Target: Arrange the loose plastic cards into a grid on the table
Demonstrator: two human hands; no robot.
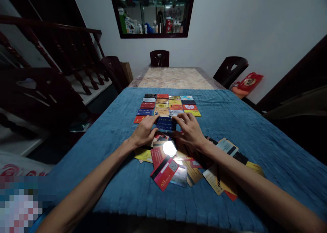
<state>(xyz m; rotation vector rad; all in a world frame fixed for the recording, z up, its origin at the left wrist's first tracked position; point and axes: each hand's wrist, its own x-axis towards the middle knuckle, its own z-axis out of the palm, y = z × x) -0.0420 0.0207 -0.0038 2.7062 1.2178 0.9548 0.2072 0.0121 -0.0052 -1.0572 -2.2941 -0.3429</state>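
A dark blue card (166, 123) with light print is held level between my two hands. My left hand (145, 130) pinches its left end, and my right hand (189, 129) grips the right end. Just beyond it lie overlapping cards in rows, among them a yellow card (192, 113) at the right and a red-orange card (138, 119) at the left, partly behind my left hand. Below my hands spreads a loose pile of cards, with a red card (165, 173) on top near the front. My right forearm covers part of the pile.
A blue cloth (114, 182) covers the near table; the marble-patterned tabletop (173, 77) shows at the far end. Dark wooden chairs (159, 58) stand around it. A red bag (250, 82) sits at the right by the wall, and a wooden railing (51, 26) runs along the left.
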